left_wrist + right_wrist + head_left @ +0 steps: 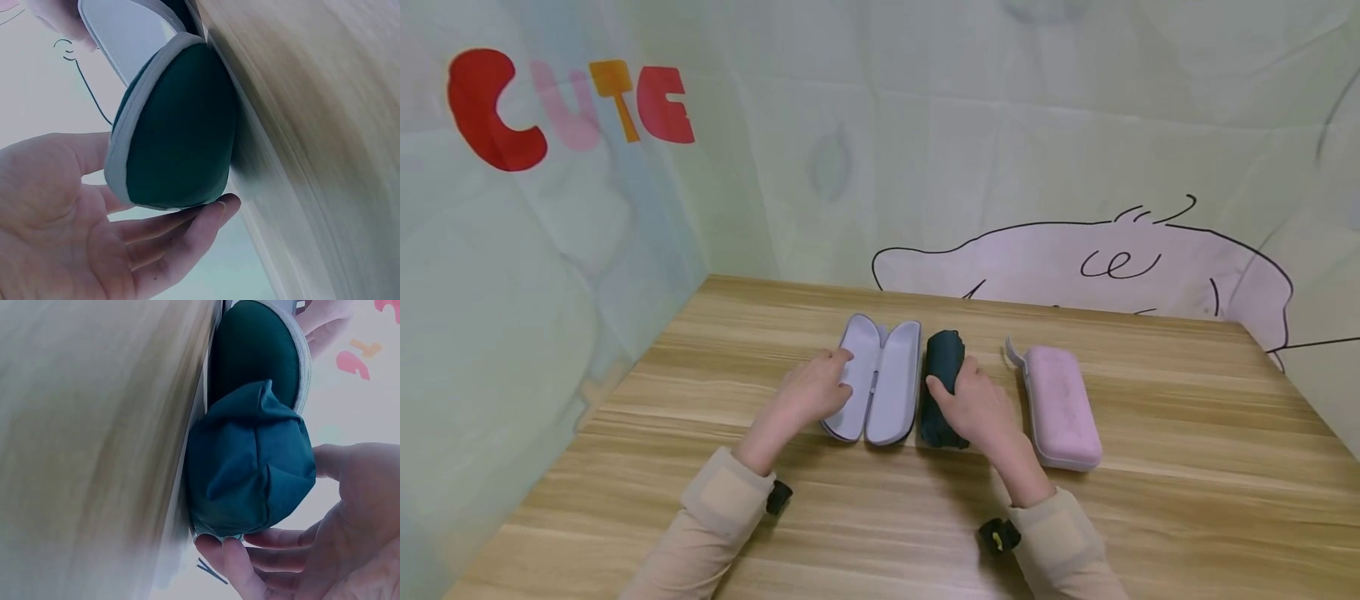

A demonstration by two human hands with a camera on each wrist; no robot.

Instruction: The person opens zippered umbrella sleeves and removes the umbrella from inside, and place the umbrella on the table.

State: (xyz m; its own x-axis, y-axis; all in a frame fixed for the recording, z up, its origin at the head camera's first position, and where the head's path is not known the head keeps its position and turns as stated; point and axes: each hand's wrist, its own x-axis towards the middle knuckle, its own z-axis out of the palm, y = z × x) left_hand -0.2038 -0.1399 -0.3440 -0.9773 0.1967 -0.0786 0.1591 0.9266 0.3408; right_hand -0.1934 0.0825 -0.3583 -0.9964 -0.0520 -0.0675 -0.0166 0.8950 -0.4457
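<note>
An open glasses case [895, 392] with a pale lining lies on the table, its two halves side by side. My left hand [811, 390] holds its left half; in the left wrist view the fingers [187, 240] curl against the dark green shell [181, 131]. Just right of the case lies a dark teal rolled cloth bundle [944, 358]. My right hand [981, 408] grips this bundle, thumb on top and fingers round its right side. In the right wrist view the bundle [250, 469] shows its folded end, close beside the green shell [256, 356].
A closed pink case [1063, 408] with a grey strap [1013, 353] at its upper left lies to the right of my right hand. Behind the wooden table [865, 517] hangs a printed curtain [775, 167] with red and orange letters and a line drawing.
</note>
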